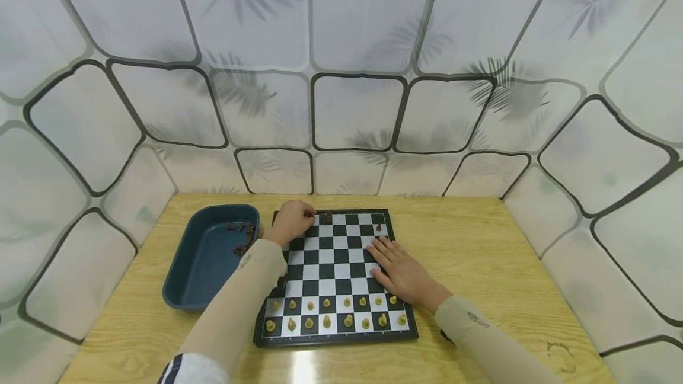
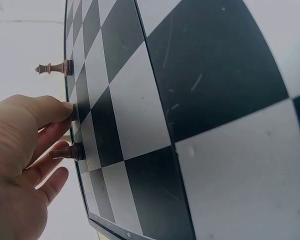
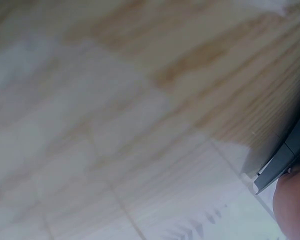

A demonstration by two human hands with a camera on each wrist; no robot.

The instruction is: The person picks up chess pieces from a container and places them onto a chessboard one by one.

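My left hand is at the far left of the chessboard, thumb and fingers pinching a dark chess piece that they mostly hide. In the left wrist view, a brown chess piece stands beside the lower fingers of this hand. A brown queen-like piece stands on the other side along the far edge. My right hand lies with straight fingers on the board's right side. Just beyond its fingertips is a small dark piece. Only a bit of the right hand shows in the right wrist view.
Left of the board sits a blue bin holding several brown pieces. Two rows of yellow pieces, such as this one, stand along the near side. The wooden table meets patterned fabric walls behind and at both sides.
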